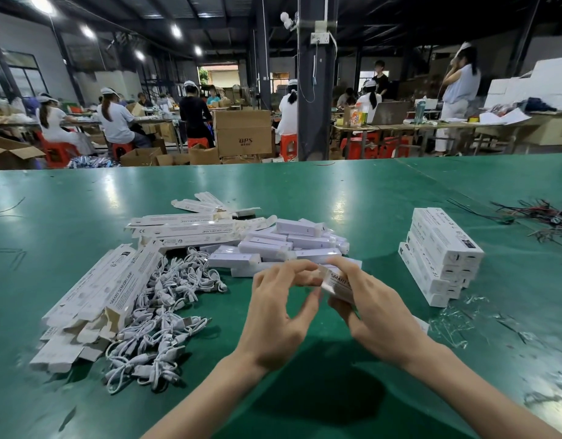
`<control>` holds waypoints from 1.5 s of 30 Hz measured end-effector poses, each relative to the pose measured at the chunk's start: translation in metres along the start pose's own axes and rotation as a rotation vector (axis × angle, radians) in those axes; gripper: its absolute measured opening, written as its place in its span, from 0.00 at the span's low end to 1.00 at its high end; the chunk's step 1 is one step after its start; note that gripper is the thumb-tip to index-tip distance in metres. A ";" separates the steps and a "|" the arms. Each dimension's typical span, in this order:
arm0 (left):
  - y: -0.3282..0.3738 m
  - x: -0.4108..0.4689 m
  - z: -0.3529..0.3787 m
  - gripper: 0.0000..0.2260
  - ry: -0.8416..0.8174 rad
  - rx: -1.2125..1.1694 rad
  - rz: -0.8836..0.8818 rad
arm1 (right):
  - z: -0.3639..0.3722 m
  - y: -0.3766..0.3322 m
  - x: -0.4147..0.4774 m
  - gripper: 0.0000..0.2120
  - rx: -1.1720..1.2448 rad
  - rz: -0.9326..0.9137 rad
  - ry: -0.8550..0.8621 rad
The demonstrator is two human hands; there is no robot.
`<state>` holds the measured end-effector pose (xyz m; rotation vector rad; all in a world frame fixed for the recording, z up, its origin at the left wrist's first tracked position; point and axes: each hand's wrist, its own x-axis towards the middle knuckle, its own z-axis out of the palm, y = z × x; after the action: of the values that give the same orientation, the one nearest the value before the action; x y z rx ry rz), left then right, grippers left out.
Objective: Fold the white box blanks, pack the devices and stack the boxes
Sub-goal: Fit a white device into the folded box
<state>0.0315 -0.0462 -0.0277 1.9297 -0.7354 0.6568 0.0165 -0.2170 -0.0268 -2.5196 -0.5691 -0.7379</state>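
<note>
The right hand (376,312) grips a white box (336,283) with curled fingers, a little above the green counter (305,191). The left hand (278,315) pinches the left end of the box between thumb and fingertips; this end is blurred. Just behind the hands lies a heap of white devices (286,245). To the left of the heap is a tangle of white cables (165,308), and beside the cables lie long white blanks (95,296), overlapping each other. More blanks lie behind, touching the devices. On the right, well apart from the hands, a stack (441,251) of closed boxes stands. Near its front lies crumpled clear film (453,324). Farther right are thin dark wires (542,217).
</note>
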 end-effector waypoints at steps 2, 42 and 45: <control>0.003 0.000 -0.001 0.15 -0.054 0.079 0.007 | 0.001 0.000 0.000 0.31 -0.013 -0.044 0.005; -0.085 0.040 -0.125 0.11 -0.918 0.525 -0.690 | 0.015 -0.006 0.000 0.21 -0.015 -0.113 0.163; -0.086 0.039 -0.117 0.07 -0.922 0.542 -0.611 | 0.016 -0.007 -0.001 0.22 0.001 -0.113 0.188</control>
<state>0.1036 0.0831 -0.0016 2.7988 -0.4464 -0.5227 0.0186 -0.2036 -0.0373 -2.3986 -0.6482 -1.0034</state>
